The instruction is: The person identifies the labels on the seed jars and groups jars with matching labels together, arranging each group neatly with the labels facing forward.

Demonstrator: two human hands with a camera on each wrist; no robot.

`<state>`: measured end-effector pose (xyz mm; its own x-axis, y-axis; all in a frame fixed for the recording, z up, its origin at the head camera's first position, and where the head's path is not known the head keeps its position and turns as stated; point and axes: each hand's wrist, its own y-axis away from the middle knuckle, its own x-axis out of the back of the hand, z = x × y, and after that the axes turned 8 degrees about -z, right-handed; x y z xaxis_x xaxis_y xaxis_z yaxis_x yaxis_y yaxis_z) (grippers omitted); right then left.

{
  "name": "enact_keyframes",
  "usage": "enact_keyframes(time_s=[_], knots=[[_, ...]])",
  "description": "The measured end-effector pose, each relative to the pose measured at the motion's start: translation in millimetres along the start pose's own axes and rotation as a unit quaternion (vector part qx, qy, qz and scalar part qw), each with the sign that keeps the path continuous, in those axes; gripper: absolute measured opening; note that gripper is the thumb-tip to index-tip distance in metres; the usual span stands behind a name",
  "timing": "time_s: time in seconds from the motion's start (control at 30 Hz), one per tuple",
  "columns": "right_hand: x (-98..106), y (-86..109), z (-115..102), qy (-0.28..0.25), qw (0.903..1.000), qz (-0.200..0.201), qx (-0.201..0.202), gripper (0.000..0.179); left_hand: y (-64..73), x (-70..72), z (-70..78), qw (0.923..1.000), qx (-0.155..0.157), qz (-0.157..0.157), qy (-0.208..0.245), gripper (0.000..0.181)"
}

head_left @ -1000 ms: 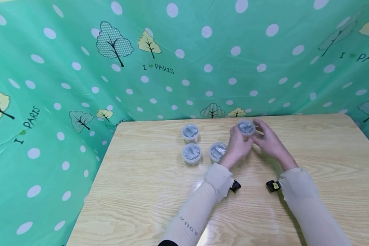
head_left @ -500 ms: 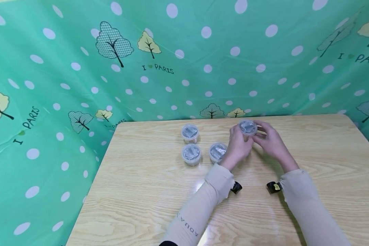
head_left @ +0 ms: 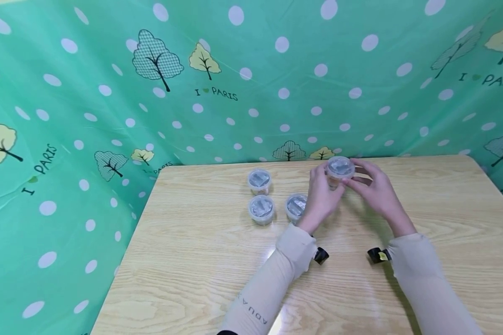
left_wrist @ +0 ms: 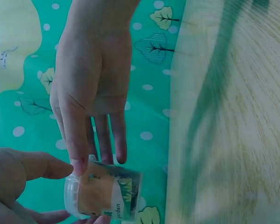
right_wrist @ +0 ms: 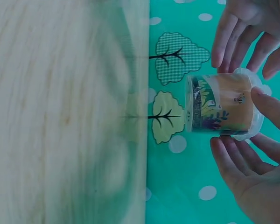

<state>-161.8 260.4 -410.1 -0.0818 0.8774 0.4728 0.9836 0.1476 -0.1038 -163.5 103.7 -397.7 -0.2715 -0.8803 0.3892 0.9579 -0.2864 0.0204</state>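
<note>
A clear plastic tub (head_left: 338, 173) with a round lid, seen in all three views, is off the table near its back edge. Through its wall show brown contents and a leafy label. From the left side my left hand (head_left: 322, 197) holds it between thumb and fingers. My right hand (head_left: 377, 193) grips the other side, its thumb on the front of the tub (right_wrist: 231, 105). Three more lidded tubs stand on the table: a back one (head_left: 259, 181), a front one (head_left: 261, 209), and a third (head_left: 295, 207), partly hidden by my left hand.
The pale wood table (head_left: 184, 260) reaches back to a green dotted curtain (head_left: 234, 116) hanging behind it. A black wrist camera (head_left: 321, 255) sticks out at my left cuff, and another camera (head_left: 378, 255) at my right.
Both hands still hold the tub, which has risen slightly and shifted a little right. The right hand has moved slightly right with it. The three standing tubs have not moved.
</note>
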Motion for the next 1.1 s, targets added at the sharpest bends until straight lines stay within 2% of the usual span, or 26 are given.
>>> enact_keyframes(time_s=[0.17,0.37,0.6,0.8,1.1], knots=[[-1,2.4,-6,-0.003,0.9999,0.011,0.001,0.059,3.6,4.1,3.0,0.9998,-0.01,0.012,0.016,0.066],[-1,7.4,-14,-0.016,0.9994,0.025,0.02,0.057,7.6,11.0,4.9,0.9981,-0.038,0.022,0.044,0.061],[-1,12.5,-25,-0.03,0.9988,0.029,0.024,0.056,14.6,23.7,2.0,0.9944,-0.072,0.014,0.076,0.059],[-1,16.0,-36,-0.021,0.999,0.027,0.028,0.056,21.9,35.1,2.2,0.991,-0.095,0.004,0.094,0.062],[-5,21.1,-50,-0.022,0.999,0.025,0.029,0.055,32.5,43.6,-0.2,0.9848,-0.117,0.02,0.126,0.061]])
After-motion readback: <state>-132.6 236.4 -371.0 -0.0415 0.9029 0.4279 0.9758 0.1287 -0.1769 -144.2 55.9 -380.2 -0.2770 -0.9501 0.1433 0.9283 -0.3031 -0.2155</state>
